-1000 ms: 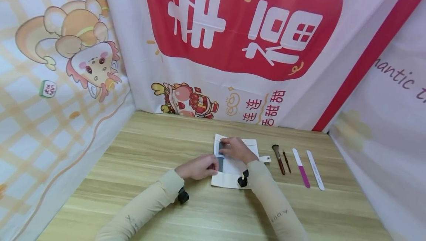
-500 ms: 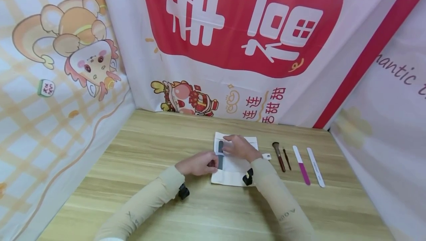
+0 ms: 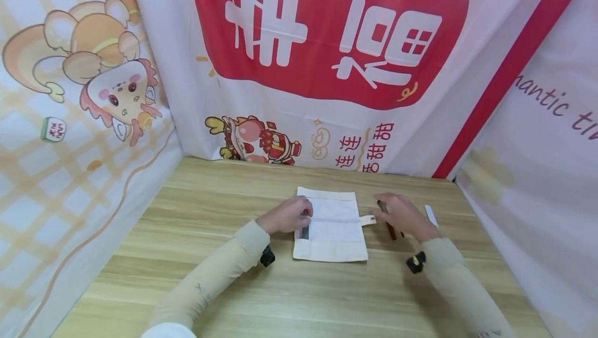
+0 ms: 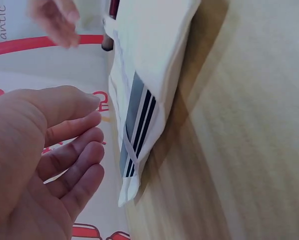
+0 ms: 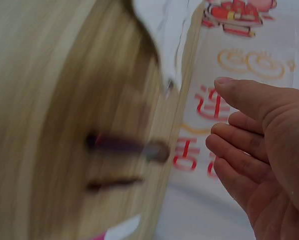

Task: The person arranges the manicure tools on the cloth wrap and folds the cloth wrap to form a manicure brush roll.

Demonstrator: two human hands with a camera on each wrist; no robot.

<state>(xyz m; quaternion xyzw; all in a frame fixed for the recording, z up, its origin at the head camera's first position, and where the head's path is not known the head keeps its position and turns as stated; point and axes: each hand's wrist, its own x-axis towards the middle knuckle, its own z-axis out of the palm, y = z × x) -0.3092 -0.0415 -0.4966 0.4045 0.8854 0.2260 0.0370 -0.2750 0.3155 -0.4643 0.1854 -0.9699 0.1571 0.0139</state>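
A white fabric case (image 3: 334, 251) lies unfolded on the table. Along its left side sit a grey strip and a striped one (image 4: 144, 122), which look like nail files, under an elastic band with their ends in the pockets. Above that side hovers my left hand (image 3: 286, 215), fingers loosely curled with nothing between them. To the right of the case, my right hand (image 3: 403, 215) is over a makeup brush (image 5: 122, 145) with a dark reddish handle. Its fingers are loosely bent and empty, apart from the brush in the right wrist view. A thinner dark brush (image 5: 114, 183) lies beside it.
A snap strap (image 3: 368, 220) sticks out from the case's right edge toward the brushes. Farther right lies a white file (image 3: 431, 215), partly covered by the right hand; a pink-and-white file (image 5: 122, 230) shows in the right wrist view. Printed cloth (image 3: 275, 89) hangs behind the table.
My right hand has left the case and moved right, over the brushes. My left hand has shifted slightly up along the case's left side. The strips stay in the case.
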